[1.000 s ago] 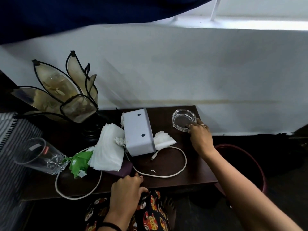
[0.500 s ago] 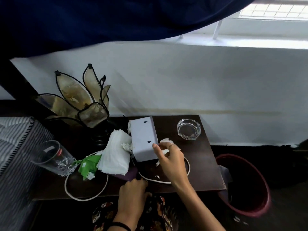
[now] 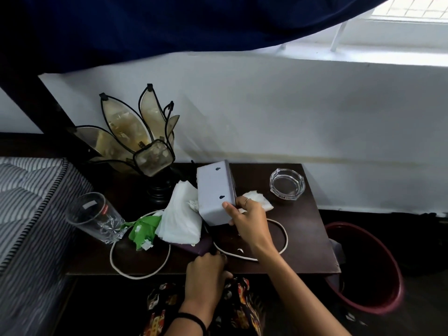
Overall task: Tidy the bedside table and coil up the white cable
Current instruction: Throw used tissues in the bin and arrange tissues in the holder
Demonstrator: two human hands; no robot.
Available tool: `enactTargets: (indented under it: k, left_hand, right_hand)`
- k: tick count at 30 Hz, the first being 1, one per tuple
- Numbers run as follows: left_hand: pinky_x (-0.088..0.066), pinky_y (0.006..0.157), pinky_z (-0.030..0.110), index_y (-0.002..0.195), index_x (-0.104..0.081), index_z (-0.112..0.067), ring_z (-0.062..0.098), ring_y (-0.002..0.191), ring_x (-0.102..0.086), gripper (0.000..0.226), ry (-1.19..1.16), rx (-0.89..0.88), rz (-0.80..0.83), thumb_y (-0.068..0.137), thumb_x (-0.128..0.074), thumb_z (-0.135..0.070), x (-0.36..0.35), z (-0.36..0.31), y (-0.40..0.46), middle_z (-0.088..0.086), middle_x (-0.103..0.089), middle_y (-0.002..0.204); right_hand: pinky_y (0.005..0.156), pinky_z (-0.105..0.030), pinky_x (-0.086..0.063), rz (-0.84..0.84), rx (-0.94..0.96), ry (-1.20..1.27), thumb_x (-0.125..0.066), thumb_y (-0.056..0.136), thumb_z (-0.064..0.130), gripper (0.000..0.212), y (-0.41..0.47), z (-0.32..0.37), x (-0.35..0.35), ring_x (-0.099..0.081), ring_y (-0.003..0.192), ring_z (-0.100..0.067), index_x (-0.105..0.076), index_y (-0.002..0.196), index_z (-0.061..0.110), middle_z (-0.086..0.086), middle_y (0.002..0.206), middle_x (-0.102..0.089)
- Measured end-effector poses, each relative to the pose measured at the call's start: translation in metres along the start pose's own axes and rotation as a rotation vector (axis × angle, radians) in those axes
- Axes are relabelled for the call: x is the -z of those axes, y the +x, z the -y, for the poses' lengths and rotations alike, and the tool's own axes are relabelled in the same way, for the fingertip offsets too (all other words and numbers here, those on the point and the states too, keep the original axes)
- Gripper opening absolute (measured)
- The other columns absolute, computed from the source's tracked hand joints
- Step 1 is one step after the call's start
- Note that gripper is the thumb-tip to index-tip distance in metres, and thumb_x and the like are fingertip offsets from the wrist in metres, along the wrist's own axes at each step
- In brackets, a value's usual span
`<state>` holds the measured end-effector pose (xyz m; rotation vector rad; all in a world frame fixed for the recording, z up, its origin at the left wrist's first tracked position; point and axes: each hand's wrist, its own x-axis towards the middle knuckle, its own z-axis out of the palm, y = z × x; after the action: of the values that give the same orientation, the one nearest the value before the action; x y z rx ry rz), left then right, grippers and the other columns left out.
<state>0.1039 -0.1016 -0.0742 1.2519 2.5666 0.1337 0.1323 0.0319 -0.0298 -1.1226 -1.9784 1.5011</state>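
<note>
A dark wooden bedside table (image 3: 308,243) carries a white box (image 3: 213,190) with two keyhole slots, tilted up on its edge. My right hand (image 3: 247,219) grips the box's near right corner. A white cable (image 3: 138,275) lies in loose loops across the table's front, one loop (image 3: 286,236) running under my right wrist. My left hand (image 3: 206,272) rests curled at the front edge beside the cable; whether it grips anything is hidden. A stack of white tissues (image 3: 179,217) lies left of the box, and a crumpled tissue (image 3: 259,202) to its right.
A petal-shaped lamp (image 3: 135,141) stands at the back left. A drinking glass (image 3: 94,217) lies on its side at the left, next to a green wrapper (image 3: 143,231). A glass ashtray (image 3: 287,183) sits at the back right. A red bin (image 3: 378,270) stands on the floor, right.
My right hand left the ashtray, came back to the white box and took its near corner. The box now tilts up. My left hand stayed at the front edge.
</note>
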Motion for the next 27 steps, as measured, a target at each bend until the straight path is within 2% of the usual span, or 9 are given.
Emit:
enactTargets:
  k: [2,3,5,7,11,17,21,27]
  left_hand:
    - [-0.047,0.074,0.033,0.109,-0.060,-0.027,0.022,0.098,-0.063,0.036,0.012,-0.006,-0.006,0.082,-0.059,-0.050,-0.001,0.001,-0.001,-0.001,-0.068,0.103]
    - [-0.047,0.074,0.033,0.108,-0.060,-0.026,0.021,0.098,-0.063,0.035,0.014,-0.009,-0.011,0.082,-0.058,-0.050,-0.001,0.001,-0.001,-0.001,-0.068,0.103]
    - [-0.047,0.073,0.032,0.107,-0.060,-0.027,0.020,0.097,-0.063,0.036,0.009,-0.011,-0.022,0.081,-0.058,-0.052,-0.002,0.001,-0.002,-0.002,-0.068,0.101]
    - [-0.047,0.074,0.031,0.108,-0.060,-0.028,0.020,0.097,-0.063,0.037,-0.003,-0.010,-0.032,0.080,-0.059,-0.053,-0.003,0.002,-0.002,-0.002,-0.068,0.100]
    - [-0.047,0.075,0.031,0.111,-0.059,-0.030,0.020,0.098,-0.062,0.039,-0.027,-0.007,-0.044,0.080,-0.059,-0.053,-0.004,0.003,-0.002,-0.002,-0.068,0.102]
    - [-0.046,0.073,0.033,0.113,-0.059,-0.031,0.021,0.098,-0.063,0.035,-0.028,-0.013,-0.041,0.084,-0.057,-0.051,-0.004,0.003,-0.004,-0.002,-0.068,0.101]
    - [-0.047,0.073,0.034,0.111,-0.060,-0.031,0.023,0.097,-0.063,0.034,-0.030,-0.015,-0.041,0.084,-0.057,-0.051,-0.004,0.003,-0.004,-0.001,-0.069,0.100]
    - [-0.047,0.070,0.033,0.109,-0.060,-0.030,0.022,0.093,-0.065,0.034,-0.011,-0.028,-0.065,0.085,-0.053,-0.054,-0.006,0.005,-0.006,-0.001,-0.069,0.096]
  right_hand:
    - [0.056,-0.019,-0.042,-0.011,0.067,-0.051,-0.067,0.086,0.025,0.023,0.001,0.006,-0.001,-0.053,0.057,0.000,-0.058,0.066,0.018,0.010,0.063,-0.060]
    - [0.059,-0.024,-0.046,-0.017,0.098,-0.095,-0.068,0.086,0.023,0.023,0.002,0.009,-0.001,-0.055,0.060,-0.001,-0.058,0.066,0.018,0.008,0.064,-0.062]
    - [0.070,-0.035,-0.053,-0.013,0.151,-0.214,-0.067,0.086,0.024,0.011,0.002,0.014,0.003,-0.065,0.075,-0.012,-0.066,0.080,0.015,0.001,0.078,-0.071]
    - [0.076,-0.039,-0.053,-0.005,0.226,-0.374,-0.065,0.087,0.026,0.014,0.003,0.018,0.011,-0.067,0.088,-0.023,-0.067,0.092,0.013,-0.004,0.090,-0.073]
    - [0.068,-0.037,-0.050,-0.013,0.399,-0.628,-0.063,0.088,0.026,0.014,0.004,0.019,0.031,-0.061,0.094,-0.031,-0.065,0.093,0.014,-0.004,0.097,-0.069]
    - [0.061,-0.035,-0.045,-0.053,0.492,-0.807,-0.060,0.090,0.026,0.017,0.014,0.012,0.060,-0.060,0.096,-0.032,-0.066,0.093,0.011,-0.004,0.094,-0.067]
    - [0.063,-0.039,-0.051,-0.078,0.481,-0.889,-0.057,0.092,0.030,0.020,0.021,0.005,0.067,-0.060,0.098,-0.030,-0.065,0.096,0.012,-0.003,0.095,-0.067]
    - [0.062,-0.040,-0.053,-0.051,0.445,-1.008,-0.053,0.094,0.034,0.022,0.026,-0.009,0.059,-0.059,0.102,-0.026,-0.063,0.095,0.014,-0.001,0.097,-0.067]
